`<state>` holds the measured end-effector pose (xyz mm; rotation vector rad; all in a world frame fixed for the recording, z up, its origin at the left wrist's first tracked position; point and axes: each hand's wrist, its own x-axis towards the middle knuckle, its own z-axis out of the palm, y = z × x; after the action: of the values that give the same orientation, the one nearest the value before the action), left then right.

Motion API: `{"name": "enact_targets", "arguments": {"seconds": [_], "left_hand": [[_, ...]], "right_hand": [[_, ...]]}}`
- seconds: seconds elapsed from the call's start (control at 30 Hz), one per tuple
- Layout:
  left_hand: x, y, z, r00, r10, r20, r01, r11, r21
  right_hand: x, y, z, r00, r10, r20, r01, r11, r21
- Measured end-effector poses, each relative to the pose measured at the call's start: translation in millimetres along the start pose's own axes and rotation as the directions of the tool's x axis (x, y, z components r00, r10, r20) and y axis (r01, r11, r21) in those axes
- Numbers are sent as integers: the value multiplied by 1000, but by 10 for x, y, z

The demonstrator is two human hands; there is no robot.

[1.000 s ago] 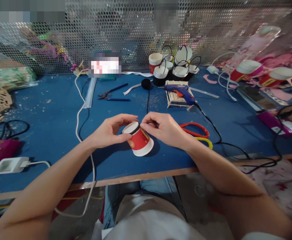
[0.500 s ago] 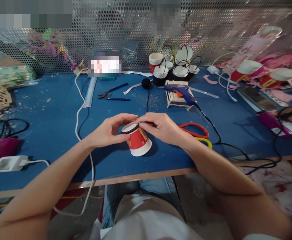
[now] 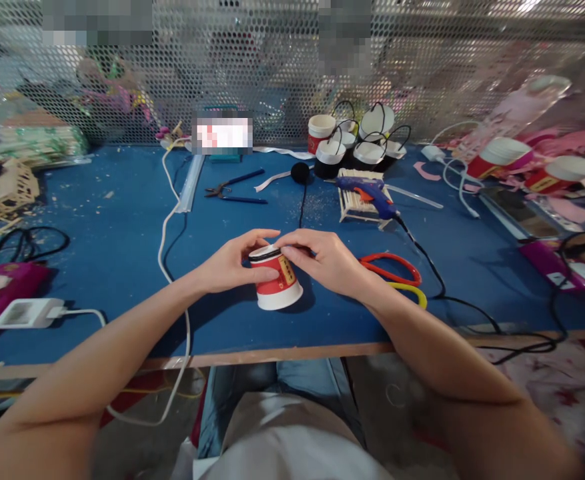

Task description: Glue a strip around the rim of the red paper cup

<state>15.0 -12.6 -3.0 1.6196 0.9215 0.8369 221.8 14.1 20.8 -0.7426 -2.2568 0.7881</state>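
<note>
A red and white paper cup (image 3: 271,291) is held just above the blue table, its wide white rim downward. Black yarn (image 3: 265,255) circles the narrow end near the base. My left hand (image 3: 226,264) grips the cup from the left, thumb across the red side. Against the right edge of the base, my right hand (image 3: 322,257) has its thumb and fingers pinched on the yarn, part of which they hide. From a black yarn ball (image 3: 300,173) farther back, a strand runs toward the hands.
Behind stand several cups with black loops (image 3: 329,153). A blue glue gun (image 3: 367,190) rests on a small stick rack (image 3: 346,208). Pliers (image 3: 232,187) lie back left, red-handled scissors (image 3: 397,268) at right. A white cable (image 3: 162,233) crosses the left side.
The cup has turned a little between my hands, and its yellow label shows more toward the front. My left thumb lies farther across its side. The whole view has shifted slightly.
</note>
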Motion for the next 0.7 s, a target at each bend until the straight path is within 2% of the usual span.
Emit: {"name": "enact_targets", "arguments": {"seconds": [0.2, 0.4, 0.7], "left_hand": [[3, 27, 1, 999, -20, 43, 25, 993, -116], [-3, 56, 28, 998, 0, 62, 11, 983, -183], [-13, 32, 41, 992, 98, 83, -77, 971, -226]], "right_hand": [[-14, 3, -16, 1000, 6, 26, -7, 1000, 30], [-48, 13, -30, 997, -61, 39, 60, 998, 23], [-79, -51, -26, 981, -195, 13, 195, 972, -134]]}}
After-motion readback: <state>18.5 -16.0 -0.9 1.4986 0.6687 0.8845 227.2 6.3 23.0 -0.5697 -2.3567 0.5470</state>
